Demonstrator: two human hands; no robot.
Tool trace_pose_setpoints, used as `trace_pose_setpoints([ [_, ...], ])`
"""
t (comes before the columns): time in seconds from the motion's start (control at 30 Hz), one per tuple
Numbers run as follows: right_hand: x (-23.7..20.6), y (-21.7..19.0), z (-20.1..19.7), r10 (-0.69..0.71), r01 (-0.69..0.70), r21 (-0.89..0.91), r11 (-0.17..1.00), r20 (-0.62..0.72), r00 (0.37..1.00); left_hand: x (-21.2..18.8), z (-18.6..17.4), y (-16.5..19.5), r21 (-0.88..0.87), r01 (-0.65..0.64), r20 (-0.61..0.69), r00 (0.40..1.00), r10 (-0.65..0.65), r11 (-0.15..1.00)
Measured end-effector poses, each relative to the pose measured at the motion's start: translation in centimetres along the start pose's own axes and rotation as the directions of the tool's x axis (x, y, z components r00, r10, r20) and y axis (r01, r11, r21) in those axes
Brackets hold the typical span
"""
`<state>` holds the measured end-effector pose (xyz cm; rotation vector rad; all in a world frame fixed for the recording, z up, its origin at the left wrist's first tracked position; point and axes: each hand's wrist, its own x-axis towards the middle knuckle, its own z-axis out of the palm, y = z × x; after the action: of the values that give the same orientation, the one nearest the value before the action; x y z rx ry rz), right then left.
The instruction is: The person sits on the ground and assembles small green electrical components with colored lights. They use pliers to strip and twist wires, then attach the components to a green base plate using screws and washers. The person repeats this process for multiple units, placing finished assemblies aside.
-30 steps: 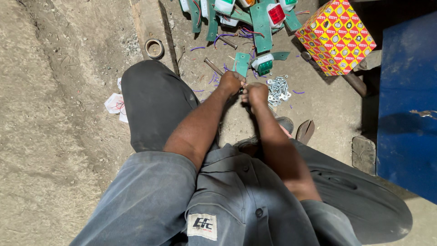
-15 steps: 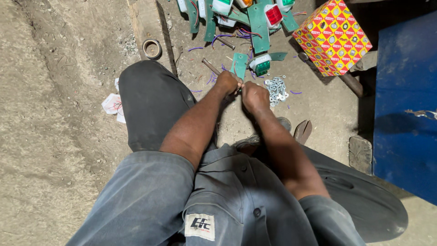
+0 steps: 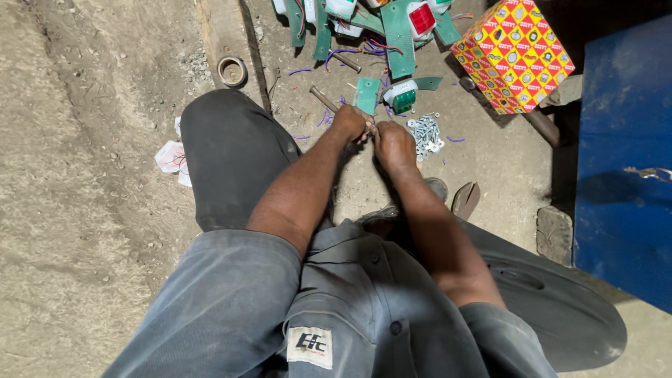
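Both hands pinch something small between them — left hand (image 3: 350, 122), right hand (image 3: 393, 143) — fingers closed; item hidden. Screw pile (image 3: 425, 133) just right of the fingers, green plate (image 3: 367, 94) beyond. Step looks like fine assembly; next calls for steady grip.

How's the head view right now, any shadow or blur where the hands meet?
Head view: sharp overall, no motion blur; light falls evenly on the dirt floor. The left hand and right hand meet in slight shade, so what they pinch is too small to tell. Deep shadow beside the blue panel; no glare.
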<state>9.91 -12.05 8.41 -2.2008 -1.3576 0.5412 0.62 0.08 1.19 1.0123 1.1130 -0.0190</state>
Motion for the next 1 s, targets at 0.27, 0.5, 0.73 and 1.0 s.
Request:
trace_pose_setpoints([
  [0.27,1.2,3.2,4.4,0.598,-0.717,0.697,0.014,0.568,0.565,0.3,0.1,-0.5,0.116,-0.113,-0.089,0.988,0.123,0.987],
  [0.5,0.2,1.8,1.6,-0.091,0.089,0.059,0.994,0.028,0.995,-0.1,-0.6,0.7,0.261,-0.075,-0.115,0.987,0.108,0.962],
  [0.73,0.8,3.0,3.8,0.406,-0.441,0.191,0.877,0.196,0.893,0.1,0.0,-0.2,0.111,-0.139,-0.086,0.985,0.149,0.984],
  [1.0,-0.1,4.7,4.5,0.145,-0.250,0.471,0.846,0.248,0.958,0.0,-1.0,-0.4,0.291,-0.156,-0.123,0.972,0.198,0.944],
])
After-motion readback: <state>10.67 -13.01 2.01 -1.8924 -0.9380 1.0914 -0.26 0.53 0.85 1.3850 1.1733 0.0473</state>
